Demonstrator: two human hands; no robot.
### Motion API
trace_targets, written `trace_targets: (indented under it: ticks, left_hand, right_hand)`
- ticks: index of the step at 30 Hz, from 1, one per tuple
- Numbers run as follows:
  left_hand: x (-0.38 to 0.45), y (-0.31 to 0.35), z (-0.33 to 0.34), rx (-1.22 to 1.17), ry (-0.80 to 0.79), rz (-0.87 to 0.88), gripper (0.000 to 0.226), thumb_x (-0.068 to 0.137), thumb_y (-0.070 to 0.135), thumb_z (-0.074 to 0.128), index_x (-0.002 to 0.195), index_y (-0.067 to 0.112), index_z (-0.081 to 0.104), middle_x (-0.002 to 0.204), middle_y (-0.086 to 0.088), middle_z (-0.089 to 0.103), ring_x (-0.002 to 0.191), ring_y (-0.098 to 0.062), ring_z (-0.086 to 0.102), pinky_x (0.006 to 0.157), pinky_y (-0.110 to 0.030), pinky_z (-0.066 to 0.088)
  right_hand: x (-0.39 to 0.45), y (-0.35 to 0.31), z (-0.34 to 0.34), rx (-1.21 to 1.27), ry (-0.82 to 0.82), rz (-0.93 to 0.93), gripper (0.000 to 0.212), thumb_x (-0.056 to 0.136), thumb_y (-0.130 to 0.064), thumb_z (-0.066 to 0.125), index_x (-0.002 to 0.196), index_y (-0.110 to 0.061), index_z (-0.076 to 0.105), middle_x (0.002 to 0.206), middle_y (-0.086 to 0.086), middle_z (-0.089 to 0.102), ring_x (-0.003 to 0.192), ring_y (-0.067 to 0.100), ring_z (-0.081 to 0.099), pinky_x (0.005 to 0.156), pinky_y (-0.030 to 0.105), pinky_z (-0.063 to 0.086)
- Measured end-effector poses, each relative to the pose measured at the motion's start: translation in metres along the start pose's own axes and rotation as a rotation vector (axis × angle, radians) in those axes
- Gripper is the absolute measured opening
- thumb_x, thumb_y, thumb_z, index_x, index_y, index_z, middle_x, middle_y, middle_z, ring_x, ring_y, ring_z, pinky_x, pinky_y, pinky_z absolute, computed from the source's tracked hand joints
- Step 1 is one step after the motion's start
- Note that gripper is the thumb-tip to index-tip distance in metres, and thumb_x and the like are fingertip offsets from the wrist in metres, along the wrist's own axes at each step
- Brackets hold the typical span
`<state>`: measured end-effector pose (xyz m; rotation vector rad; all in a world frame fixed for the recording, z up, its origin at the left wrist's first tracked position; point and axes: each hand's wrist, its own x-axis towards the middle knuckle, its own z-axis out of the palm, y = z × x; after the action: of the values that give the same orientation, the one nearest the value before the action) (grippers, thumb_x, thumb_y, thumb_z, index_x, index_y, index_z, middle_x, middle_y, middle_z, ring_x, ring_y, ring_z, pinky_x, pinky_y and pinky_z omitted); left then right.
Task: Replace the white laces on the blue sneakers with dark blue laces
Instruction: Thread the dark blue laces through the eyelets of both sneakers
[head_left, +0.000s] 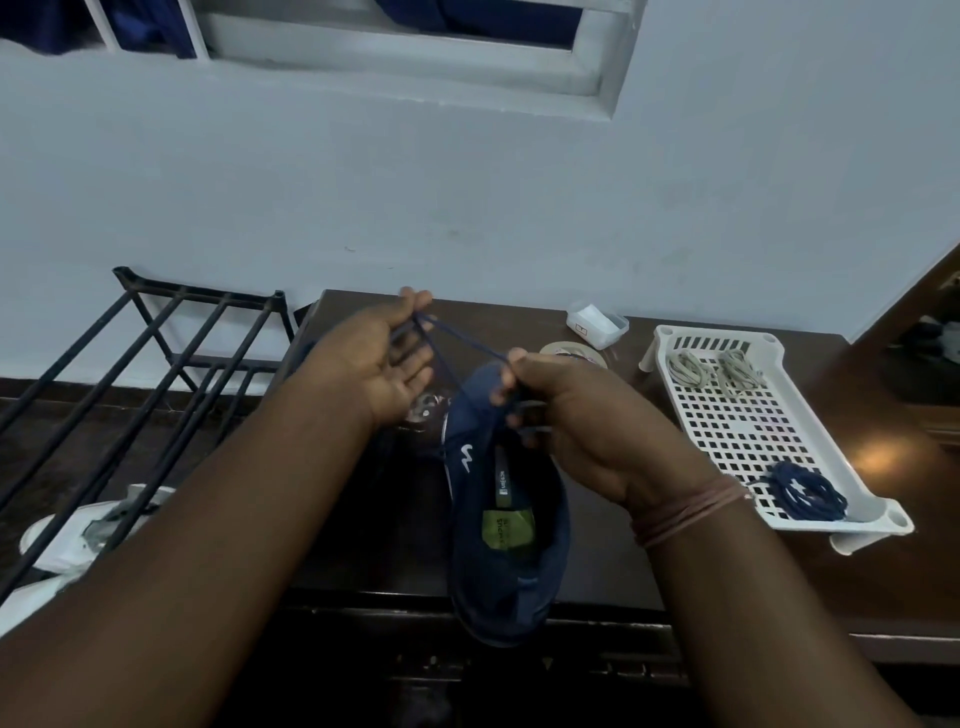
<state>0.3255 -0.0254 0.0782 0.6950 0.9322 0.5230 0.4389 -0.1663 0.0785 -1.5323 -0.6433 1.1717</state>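
My left hand (387, 364) pinches the dark blue lace (457, 345) at fingertips, right hand (566, 415) clamps its other run over the sneaker (506, 545) at the table's (701, 571) near edge, pulling slack even; spare lace (802, 491) and white laces (714, 369) sit in tray (737, 426).

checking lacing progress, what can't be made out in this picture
- Eyelets of the blue sneaker, head view: hidden behind the right hand, which pinches the dark blue lace.
- Left hand: its fingertip grip on the lace is blurred.
- Label on the small white box: too small to read.
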Motion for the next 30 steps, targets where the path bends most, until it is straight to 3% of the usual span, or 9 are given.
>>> trace_targets:
  ticks: [4, 6, 12, 15, 18, 20, 24, 27, 30]
  left_hand:
    - [0.009, 0.004, -0.015, -0.059, 0.084, -0.021, 0.026, 0.103, 0.030, 0.053, 0.087, 0.019, 0.071, 0.106, 0.000, 0.067, 0.132, -0.021, 0.050, 0.116, -0.036, 0.035]
    - [0.012, 0.005, -0.016, -0.079, 0.098, -0.032, 0.027, 0.105, 0.024, 0.050, 0.091, 0.014, 0.070, 0.107, -0.004, 0.066, 0.135, -0.023, 0.049, 0.113, -0.036, 0.036]
    - [0.013, 0.005, -0.010, -0.145, 0.129, 0.024, 0.019, 0.103, 0.018, 0.047, 0.099, 0.007, 0.062, 0.106, -0.008, 0.061, 0.112, -0.021, 0.056, 0.108, -0.038, 0.041]
    - [0.009, -0.007, -0.001, 0.233, 0.166, 0.114, 0.022, 0.101, 0.022, 0.053, 0.117, 0.008, 0.057, 0.107, -0.007, 0.055, 0.096, -0.019, 0.053, 0.096, -0.041, 0.047]
    - [0.001, -0.027, 0.009, 0.839, 0.037, 0.251, 0.043, 0.092, 0.041, 0.062, 0.121, 0.009, 0.063, 0.119, -0.008, 0.065, 0.107, -0.026, 0.062, 0.103, -0.046, 0.048]
    - [-0.003, -0.036, 0.012, 1.173, -0.154, 0.476, 0.047, 0.091, 0.042, 0.066, 0.134, 0.024, 0.061, 0.133, 0.004, 0.063, 0.122, -0.015, 0.058, 0.108, -0.039, 0.044]
    - [0.001, -0.038, 0.010, 1.312, -0.401, 0.761, 0.042, 0.087, 0.018, 0.072, 0.126, 0.034, 0.069, 0.115, 0.015, 0.073, 0.103, 0.005, 0.065, 0.096, -0.022, 0.051]
    - [0.004, -0.036, 0.008, 1.449, -0.301, 0.814, 0.023, 0.092, 0.015, 0.068, 0.108, 0.029, 0.078, 0.095, 0.010, 0.077, 0.080, -0.002, 0.069, 0.079, -0.024, 0.055]
    - [0.011, -0.040, 0.004, 1.444, -0.171, 0.712, 0.021, 0.096, 0.009, 0.057, 0.098, 0.021, 0.074, 0.097, 0.003, 0.074, 0.084, -0.012, 0.068, 0.079, -0.031, 0.056]
  right_hand:
    - [-0.004, 0.003, -0.041, -0.532, 0.176, 0.047, 0.025, 0.100, -0.025, 0.047, 0.084, -0.016, 0.064, 0.079, 0.005, 0.067, 0.069, 0.017, 0.058, 0.062, 0.026, 0.042]
    - [-0.004, 0.010, -0.051, -0.595, 0.243, 0.129, 0.025, 0.097, -0.026, 0.054, 0.082, -0.011, 0.067, 0.071, 0.007, 0.064, 0.059, 0.019, 0.057, 0.056, 0.026, 0.044]
    - [0.002, 0.020, -0.055, -0.862, 0.426, 0.166, 0.036, 0.091, -0.040, 0.065, 0.091, -0.005, 0.073, 0.084, 0.014, 0.069, 0.063, 0.021, 0.052, 0.060, 0.026, 0.041]
    - [0.006, 0.016, -0.040, -0.799, 0.307, 0.127, 0.031, 0.095, -0.027, 0.053, 0.104, -0.004, 0.072, 0.072, 0.003, 0.055, 0.064, 0.017, 0.046, 0.058, 0.026, 0.038]
    - [0.007, 0.011, -0.027, -0.623, 0.151, 0.053, 0.029, 0.094, -0.005, 0.045, 0.109, -0.003, 0.070, 0.065, -0.009, 0.049, 0.052, 0.001, 0.043, 0.049, 0.016, 0.034]
    - [0.007, 0.011, -0.023, -0.518, 0.089, -0.007, 0.033, 0.091, 0.005, 0.042, 0.096, -0.006, 0.073, 0.059, -0.009, 0.056, 0.048, -0.002, 0.047, 0.046, 0.012, 0.036]
    - [0.008, 0.014, -0.020, -0.248, 0.128, -0.037, 0.021, 0.090, 0.006, 0.052, 0.088, 0.000, 0.072, 0.069, 0.007, 0.066, 0.054, 0.009, 0.054, 0.050, 0.019, 0.044]
    - [0.009, 0.017, -0.026, -0.305, 0.241, -0.021, 0.006, 0.089, -0.006, 0.067, 0.089, 0.000, 0.066, 0.071, 0.013, 0.073, 0.058, 0.018, 0.061, 0.050, 0.026, 0.047]
    - [0.009, 0.021, -0.032, -0.582, 0.281, -0.011, 0.019, 0.083, -0.019, 0.077, 0.086, -0.002, 0.069, 0.073, 0.011, 0.072, 0.061, 0.017, 0.062, 0.053, 0.027, 0.048]
